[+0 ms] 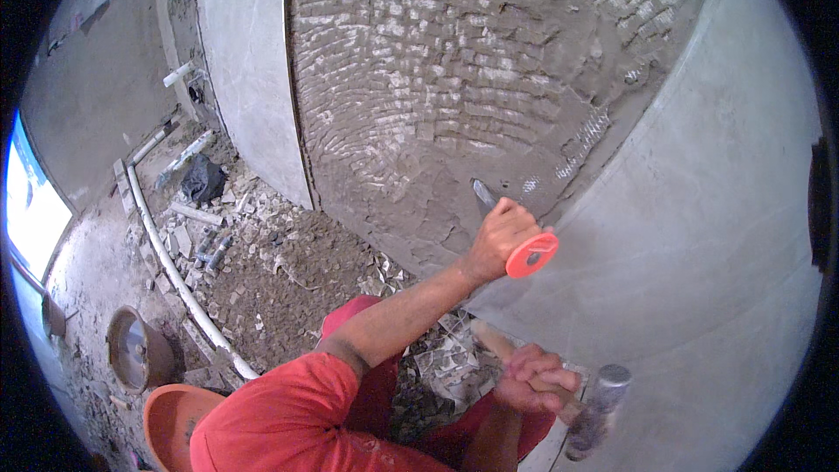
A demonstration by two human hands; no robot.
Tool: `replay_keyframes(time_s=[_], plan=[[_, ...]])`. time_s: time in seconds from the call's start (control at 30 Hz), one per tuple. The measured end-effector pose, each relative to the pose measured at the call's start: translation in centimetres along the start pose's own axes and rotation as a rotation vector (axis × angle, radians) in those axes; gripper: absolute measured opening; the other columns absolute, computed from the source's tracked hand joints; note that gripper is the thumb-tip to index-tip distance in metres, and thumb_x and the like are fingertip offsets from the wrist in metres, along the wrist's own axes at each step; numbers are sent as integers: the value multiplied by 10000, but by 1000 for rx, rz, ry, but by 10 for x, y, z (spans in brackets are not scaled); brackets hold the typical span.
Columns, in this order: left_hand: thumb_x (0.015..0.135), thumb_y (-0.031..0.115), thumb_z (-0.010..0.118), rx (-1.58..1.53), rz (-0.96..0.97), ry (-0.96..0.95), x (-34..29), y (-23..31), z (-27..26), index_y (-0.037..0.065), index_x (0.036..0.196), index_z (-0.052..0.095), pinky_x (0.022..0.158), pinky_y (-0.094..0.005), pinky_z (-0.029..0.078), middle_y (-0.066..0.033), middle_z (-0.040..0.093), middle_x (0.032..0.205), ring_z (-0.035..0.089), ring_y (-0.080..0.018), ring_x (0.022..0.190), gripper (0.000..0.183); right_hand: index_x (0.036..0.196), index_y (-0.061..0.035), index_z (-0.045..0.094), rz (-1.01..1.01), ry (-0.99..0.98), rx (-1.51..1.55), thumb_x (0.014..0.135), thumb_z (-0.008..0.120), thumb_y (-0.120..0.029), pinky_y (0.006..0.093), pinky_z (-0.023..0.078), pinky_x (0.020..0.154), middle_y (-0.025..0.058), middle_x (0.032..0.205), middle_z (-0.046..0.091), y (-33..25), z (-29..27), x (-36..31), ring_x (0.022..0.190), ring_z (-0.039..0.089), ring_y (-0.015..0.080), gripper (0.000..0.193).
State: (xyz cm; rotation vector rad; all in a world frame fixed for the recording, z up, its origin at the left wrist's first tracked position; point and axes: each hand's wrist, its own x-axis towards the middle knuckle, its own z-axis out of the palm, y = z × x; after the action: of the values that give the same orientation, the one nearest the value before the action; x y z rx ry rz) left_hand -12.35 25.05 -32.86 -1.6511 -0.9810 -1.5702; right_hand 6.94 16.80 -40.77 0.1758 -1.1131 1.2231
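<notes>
My left hand (pixel 504 232) is closed around a chisel (pixel 482 194) with a round orange hand guard (pixel 544 245). The chisel's blade points up and left, its tip at the grey mortar bed (pixel 419 114); contact is hard to judge. Lower down, my right hand (pixel 531 378) grips the wooden handle of a hammer (pixel 609 389). The hammer's metal head, slightly blurred, is to the right of that hand, apart from the chisel. Comb ridges and whitish patches mark the mortar, and a patch of mesh pattern shows beside its right edge.
Large smooth grey panels (pixel 699 253) (pixel 245 61) border the mortar on both sides. Rubble and broken tile pieces (pixel 288 288) cover the ground, crossed by a white pipe (pixel 166 262). A black plastic bag (pixel 203 179), a bucket (pixel 118 350) and an orange tub (pixel 162 415) are at the left.
</notes>
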Motion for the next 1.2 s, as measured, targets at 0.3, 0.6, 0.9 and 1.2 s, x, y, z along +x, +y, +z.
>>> replay_keyframes(time_s=[0.3, 0.6, 0.9, 1.2], plan=[[812, 108, 784, 52, -49, -5, -5, -3, -5, 74, 767, 628, 664, -366, 413, -23, 540, 700, 551, -208, 668, 166, 887, -124, 479, 308, 107, -388, 983, 569, -445, 319, 443, 453, 31, 705, 526, -13, 11, 14, 517, 477, 159, 347], [795, 102, 802, 52, -33, -40, -5, -7, 0, 81, 763, 624, 657, -363, 400, -25, 533, 695, 550, -209, 652, 183, 944, -94, 486, 367, 53, -982, 990, 589, -419, 352, 440, 488, 49, 690, 521, 20, -7, 5, 540, 519, 201, 344], [799, 75, 795, 4, -38, 57, -1, -4, -7, 92, 732, 583, 643, -371, 394, -24, 499, 676, 529, -216, 631, 223, 814, -85, 466, 139, 76, -228, 1014, 553, -345, 309, 417, 400, 31, 613, 485, 4, 17, 16, 442, 480, 173, 340], [806, 83, 793, -19, -49, 30, 0, -4, -10, 95, 705, 572, 639, -369, 399, -18, 495, 669, 529, -209, 635, 243, 878, -115, 414, 138, 40, -191, 1029, 511, -350, 285, 399, 372, 48, 638, 497, -1, 7, 15, 454, 487, 134, 296]])
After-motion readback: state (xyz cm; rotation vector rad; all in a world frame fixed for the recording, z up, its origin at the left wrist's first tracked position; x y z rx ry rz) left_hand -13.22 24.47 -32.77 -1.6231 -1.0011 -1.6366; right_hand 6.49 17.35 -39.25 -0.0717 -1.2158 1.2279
